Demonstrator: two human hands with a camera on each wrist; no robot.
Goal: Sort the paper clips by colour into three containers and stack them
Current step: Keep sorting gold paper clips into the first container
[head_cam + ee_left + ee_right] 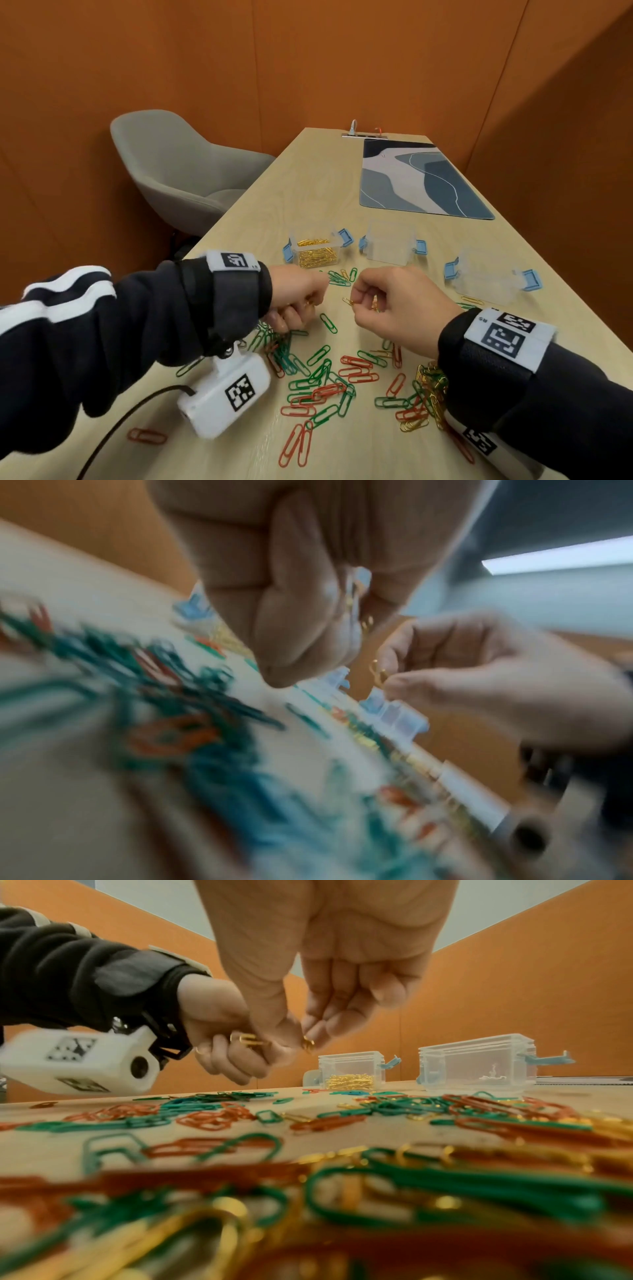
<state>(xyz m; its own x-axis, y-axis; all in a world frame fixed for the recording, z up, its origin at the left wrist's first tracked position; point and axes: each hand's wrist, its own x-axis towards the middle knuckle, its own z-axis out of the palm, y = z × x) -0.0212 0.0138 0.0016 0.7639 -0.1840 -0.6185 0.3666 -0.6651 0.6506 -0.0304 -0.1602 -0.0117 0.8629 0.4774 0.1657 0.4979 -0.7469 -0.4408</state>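
Red, green and gold paper clips (322,387) lie scattered over the near part of the wooden table (308,192). Three clear boxes with blue latches stand in a row behind them: the left box (317,251) holds gold clips, the middle box (390,246) and the right box (489,277) look empty. My left hand (298,298) is curled round several gold clips (248,1039) above the table. My right hand (390,301) hovers beside it and pinches a gold clip (348,301) between thumb and fingers. In the right wrist view that gold clip (308,1043) hangs at the fingertips.
A grey chair (178,171) stands off the table's left edge. A blue patterned mat (418,178) lies at the far right of the table. A black cable (130,414) runs from the left wrist camera (226,394) off the near edge. Orange walls surround the table.
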